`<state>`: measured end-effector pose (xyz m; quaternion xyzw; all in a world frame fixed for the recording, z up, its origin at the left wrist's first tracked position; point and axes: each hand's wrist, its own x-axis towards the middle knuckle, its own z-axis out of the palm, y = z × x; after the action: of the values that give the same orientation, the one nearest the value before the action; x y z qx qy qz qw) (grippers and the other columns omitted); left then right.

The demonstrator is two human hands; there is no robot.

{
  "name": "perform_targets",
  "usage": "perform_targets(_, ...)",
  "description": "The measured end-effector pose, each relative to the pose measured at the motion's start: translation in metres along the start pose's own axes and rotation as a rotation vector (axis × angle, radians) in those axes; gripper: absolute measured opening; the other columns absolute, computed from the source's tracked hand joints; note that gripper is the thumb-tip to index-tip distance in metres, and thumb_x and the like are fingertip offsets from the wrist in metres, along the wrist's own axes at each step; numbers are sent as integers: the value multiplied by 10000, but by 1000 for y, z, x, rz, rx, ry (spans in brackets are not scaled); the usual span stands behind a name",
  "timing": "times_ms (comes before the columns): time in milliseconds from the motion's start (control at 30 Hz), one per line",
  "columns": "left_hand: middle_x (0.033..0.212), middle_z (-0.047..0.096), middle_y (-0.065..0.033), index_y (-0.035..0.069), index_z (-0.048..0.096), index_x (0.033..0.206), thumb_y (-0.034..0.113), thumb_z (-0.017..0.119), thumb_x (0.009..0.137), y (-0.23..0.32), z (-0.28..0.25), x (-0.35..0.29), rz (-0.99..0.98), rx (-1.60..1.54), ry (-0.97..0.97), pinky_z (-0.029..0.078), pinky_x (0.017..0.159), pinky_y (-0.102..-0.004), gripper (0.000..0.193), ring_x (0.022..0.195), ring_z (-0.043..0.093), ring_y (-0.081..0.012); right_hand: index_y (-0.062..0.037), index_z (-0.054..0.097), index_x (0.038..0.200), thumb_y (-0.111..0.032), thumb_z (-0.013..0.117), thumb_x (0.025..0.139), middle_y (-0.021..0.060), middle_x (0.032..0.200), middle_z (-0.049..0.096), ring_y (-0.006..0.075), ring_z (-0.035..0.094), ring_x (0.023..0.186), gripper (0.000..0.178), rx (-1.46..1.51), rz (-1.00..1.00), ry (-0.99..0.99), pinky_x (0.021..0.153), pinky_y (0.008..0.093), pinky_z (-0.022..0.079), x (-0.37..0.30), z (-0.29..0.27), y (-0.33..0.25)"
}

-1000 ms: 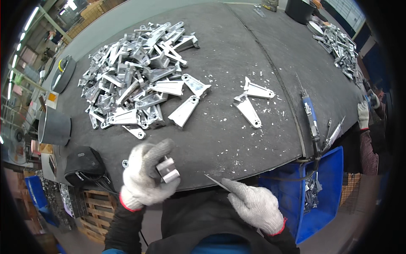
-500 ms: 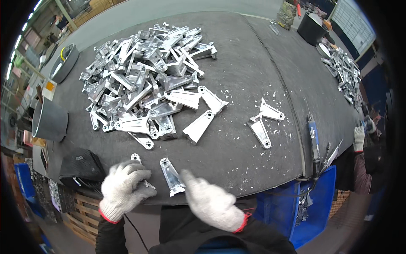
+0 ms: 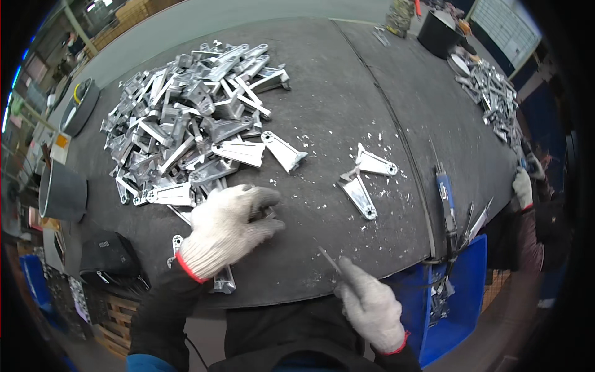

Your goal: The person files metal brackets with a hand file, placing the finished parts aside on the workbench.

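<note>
My left hand [image 3: 226,226], in a white knit glove, reaches over the near edge of a big pile of silver metal brackets [image 3: 186,118]. Its fingers curl around a metal bracket [image 3: 268,214] that is mostly hidden under the glove. Another bracket [image 3: 223,282] lies flat on the dark table [image 3: 322,93] beneath my left wrist. My right hand [image 3: 372,304], also gloved, is at the table's near edge, shut on a thin metal tool [image 3: 327,257] that points up and left.
Two finished-looking brackets [image 3: 365,180] lie apart amid metal shavings at centre right. Hand tools [image 3: 447,204] lie by the right edge above a blue bin [image 3: 462,291]. Another person's gloved hand [image 3: 524,186] works near a second pile [image 3: 489,93]. A grey bucket [image 3: 62,192] and a black bag [image 3: 108,257] sit left.
My left hand has moved forward from the table's near edge to the pile. My right hand has pulled back to the right, now holding the thin tool. The bracket stays on the table.
</note>
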<state>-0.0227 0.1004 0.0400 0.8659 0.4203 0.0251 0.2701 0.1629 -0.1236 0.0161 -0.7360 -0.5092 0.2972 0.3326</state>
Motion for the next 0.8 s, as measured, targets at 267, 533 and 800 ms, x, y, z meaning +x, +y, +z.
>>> perform_targets(267,1255,772,-79,132,785,1307,29,742,909,6,22,-17,-29,-168,68,618,918,-361,413,1126,763,-260,22,621,1422,-93,655,1030,248,1173,764,345,789,976,410,276,67,-150,847,426,642,1,9,10)
perform_targets(533,1613,547,-1,268,568,1566,239,830,837,8,26,-2,368,427,-142,551,1046,-484,775,1296,606,-354,32,615,1445,-95,702,1013,268,1245,752,418,762,1108,459,253,29,-43,932,459,636,-14,10,33)
perform_targets(800,1430,663,-32,269,703,1436,530,927,701,19,27,24,393,425,-254,531,1032,-479,811,1220,627,-355,3,587,1513,-126,640,1067,144,1037,771,155,746,715,467,481,383,-119,676,310,626,-11,-3,36)
